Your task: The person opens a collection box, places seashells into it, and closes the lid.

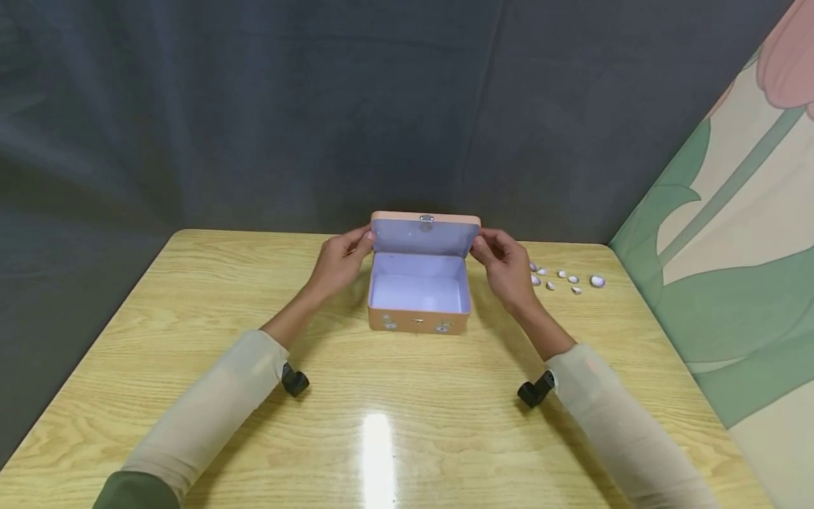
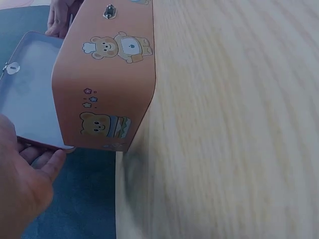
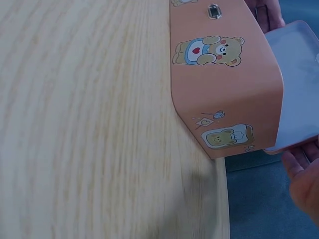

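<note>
An orange tin box (image 1: 417, 323) with a hinged lid (image 1: 416, 237) stands on the table, its lid raised. Its pale lilac inside shows nothing in it. Teddy bear pictures (image 2: 130, 47) and a metal clasp (image 3: 214, 11) decorate the orange front. My left hand (image 1: 340, 263) grips the lid's left edge between thumb and fingers. On the opposite side, my right hand (image 1: 505, 272) holds the lid's right edge the same way. Both wrist views show fingers curled behind the lid's rim, partly hidden by it.
Several small white-and-purple pieces, shell-like in look, lie right of my right hand, the largest piece (image 1: 597, 281) farthest right. A dark curtain (image 1: 407, 113) hangs behind the wooden table (image 1: 254, 424). A flower-patterned panel (image 1: 750, 233) borders the right side.
</note>
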